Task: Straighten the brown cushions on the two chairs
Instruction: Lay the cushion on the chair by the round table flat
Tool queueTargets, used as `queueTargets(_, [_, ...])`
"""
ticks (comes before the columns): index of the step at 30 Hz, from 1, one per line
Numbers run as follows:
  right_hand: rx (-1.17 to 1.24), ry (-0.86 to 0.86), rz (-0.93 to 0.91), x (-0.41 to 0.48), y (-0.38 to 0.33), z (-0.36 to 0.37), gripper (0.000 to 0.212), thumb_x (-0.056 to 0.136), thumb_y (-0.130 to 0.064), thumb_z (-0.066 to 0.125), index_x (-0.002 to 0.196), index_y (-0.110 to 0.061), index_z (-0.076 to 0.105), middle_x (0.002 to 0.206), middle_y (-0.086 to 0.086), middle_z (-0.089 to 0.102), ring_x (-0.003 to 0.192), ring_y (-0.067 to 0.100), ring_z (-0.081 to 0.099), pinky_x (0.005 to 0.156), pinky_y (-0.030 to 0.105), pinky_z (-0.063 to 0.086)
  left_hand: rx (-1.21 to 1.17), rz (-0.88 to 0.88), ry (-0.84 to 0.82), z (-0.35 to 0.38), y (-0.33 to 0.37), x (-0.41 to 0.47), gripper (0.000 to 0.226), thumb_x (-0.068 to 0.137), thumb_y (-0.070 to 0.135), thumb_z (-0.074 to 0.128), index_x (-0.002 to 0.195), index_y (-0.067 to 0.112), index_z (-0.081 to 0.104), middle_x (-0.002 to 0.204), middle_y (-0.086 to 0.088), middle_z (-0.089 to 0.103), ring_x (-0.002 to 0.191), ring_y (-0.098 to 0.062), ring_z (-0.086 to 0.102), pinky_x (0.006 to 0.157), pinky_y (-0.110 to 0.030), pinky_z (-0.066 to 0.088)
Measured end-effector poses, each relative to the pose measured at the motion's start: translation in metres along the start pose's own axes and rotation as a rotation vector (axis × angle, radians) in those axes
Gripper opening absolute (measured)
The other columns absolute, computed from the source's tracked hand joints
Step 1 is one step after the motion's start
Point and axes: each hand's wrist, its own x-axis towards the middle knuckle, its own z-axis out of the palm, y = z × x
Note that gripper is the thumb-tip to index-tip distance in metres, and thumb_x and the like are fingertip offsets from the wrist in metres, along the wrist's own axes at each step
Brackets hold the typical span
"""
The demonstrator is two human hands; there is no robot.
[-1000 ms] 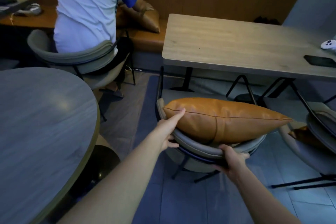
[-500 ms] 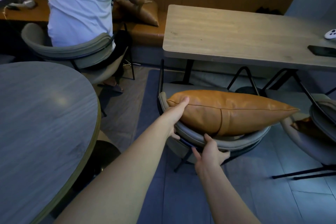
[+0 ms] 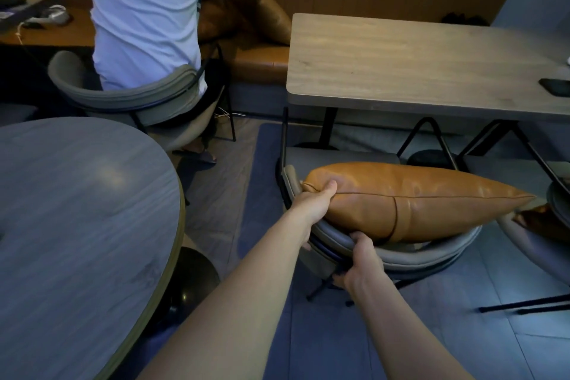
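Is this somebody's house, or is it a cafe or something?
Probably a cafe or shared lounge, not a house: a long padded bench runs along the wall, several tables stand close together, like the rectangular table and round table, and matching grey chairs surround them.

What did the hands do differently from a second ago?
The left hand went from lying flat against the brown cushion to pinching its corner. The right hand slid left along the chair back, nearer the left one. The cushion stays on the chair.
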Motion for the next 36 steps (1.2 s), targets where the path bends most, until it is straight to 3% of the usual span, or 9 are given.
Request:
queueTargets(5, [-0.018, 0.01, -0.042, 0.003, -0.002, -0.002, 0.069, 0.079, -0.03, 0.076, 0.138, -0.008, 0.048, 0.129, 0.019, 0.058, 0.089, 0.032, 0.063, 0.049, 0.035, 0.043, -0.006, -0.004, -0.001, 0.0, 0.0, 0.003, 0.09, 0.088, 0.072, 0.055, 0.157, 0.021, 0.028, 0.161, -0.011, 0.034, 0.142, -0.043, 0.038, 0.103, -0.067, 0.041])
queueTargets(7, [0.017, -0.04, -0.046, 0.004, -0.002, -0.005, 0.069, 0.077, -0.025, 0.074, 0.138, -0.008, 0.048, 0.128, 0.019, 0.06, 0.083, 0.029, 0.063, 0.051, 0.035, 0.045, -0.014, -0.001, -0.004, 0.0, 0.0, 0.003, 0.089, 0.088, 0.071, 0.055, 0.157, 0.021, 0.028, 0.161, -0.011, 0.034, 0.141, -0.043, 0.039, 0.102, -0.067, 0.041])
queueTargets(22, [0.18, -0.077, -0.051, 0.004, 0.015, -0.019, 0.08, 0.065, -0.017, 0.079, 0.138, -0.009, 0.049, 0.132, 0.017, 0.058, 0.105, 0.034, 0.066, 0.065, 0.04, 0.057, -0.06, 0.014, 0.004, 0.003, -0.015, -0.004, 0.084, 0.093, 0.066, 0.052, 0.158, 0.019, 0.025, 0.16, -0.015, 0.034, 0.139, -0.046, 0.041, 0.103, -0.066, 0.041])
queueTargets(31, [0.185, -0.056, -0.064, 0.0, 0.017, -0.021, 0.072, 0.072, -0.015, 0.078, 0.137, -0.008, 0.048, 0.129, 0.018, 0.06, 0.103, 0.031, 0.067, 0.059, 0.037, 0.053, -0.118, 0.025, -0.007, 0.004, -0.02, -0.002, 0.085, 0.092, 0.065, 0.056, 0.157, 0.019, 0.028, 0.16, -0.014, 0.036, 0.139, -0.045, 0.041, 0.106, -0.066, 0.039])
queueTargets(36, [0.221, -0.031, -0.067, 0.003, 0.013, -0.019, 0.073, 0.073, -0.016, 0.079, 0.138, -0.009, 0.046, 0.134, 0.015, 0.055, 0.107, 0.029, 0.063, 0.073, 0.041, 0.055, -0.144, 0.061, 0.011, 0.007, -0.018, -0.002, 0.08, 0.092, 0.063, 0.058, 0.154, 0.017, 0.033, 0.157, -0.012, 0.04, 0.138, -0.041, 0.044, 0.105, -0.059, 0.041])
